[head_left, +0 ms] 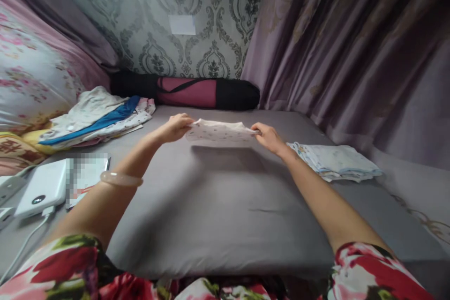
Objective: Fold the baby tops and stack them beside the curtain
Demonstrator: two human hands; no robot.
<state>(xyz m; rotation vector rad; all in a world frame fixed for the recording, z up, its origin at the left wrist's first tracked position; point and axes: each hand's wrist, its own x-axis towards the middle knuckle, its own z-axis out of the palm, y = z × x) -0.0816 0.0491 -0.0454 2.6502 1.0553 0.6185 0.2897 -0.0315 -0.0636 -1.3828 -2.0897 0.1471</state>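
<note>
A small white cloth with a fine dotted print (220, 130) is held flat a little above the grey mattress (211, 206). My left hand (176, 127) pinches its left edge, fingers closed on the fabric. My right hand (267, 137) grips its right edge the same way. Both arms are stretched forward, and a pale bangle (121, 178) sits on my left forearm. The cloth casts a shadow on the mattress just below it.
A folded stack of pale printed cloths (335, 161) lies right of my right hand. A loose pile of clothes with a blue piece (98, 119) lies at the left. A pink and black roll bag (186, 92) lines the wall. A white power bank (42, 188) with cable sits near left.
</note>
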